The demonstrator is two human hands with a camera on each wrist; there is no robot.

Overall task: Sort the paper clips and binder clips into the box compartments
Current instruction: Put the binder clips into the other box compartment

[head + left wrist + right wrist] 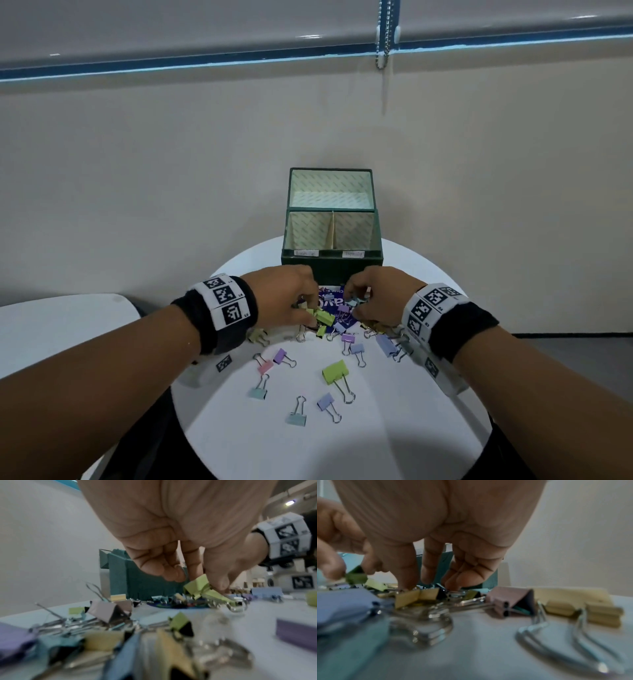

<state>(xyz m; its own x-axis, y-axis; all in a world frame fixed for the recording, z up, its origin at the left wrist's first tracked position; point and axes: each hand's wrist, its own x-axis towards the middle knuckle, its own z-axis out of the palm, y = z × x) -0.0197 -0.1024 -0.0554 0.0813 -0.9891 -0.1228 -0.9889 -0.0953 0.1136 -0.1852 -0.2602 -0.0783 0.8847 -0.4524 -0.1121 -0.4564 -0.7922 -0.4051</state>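
Note:
A dark green box stands open at the far side of the round white table. Its two front compartments, left and right, look empty. Before it lies a heap of pastel binder clips on a blue printed packet. My left hand pinches a green binder clip between thumb and fingers, just above the heap. My right hand reaches down into the heap. Its thumb and forefinger tips touch the clips, apart from each other, and I see nothing pinched between them.
Loose binder clips lie scattered nearer to me, among them a large green one and a lilac one. A pink clip and yellow clips lie right of my right hand. A second white table stands to the left.

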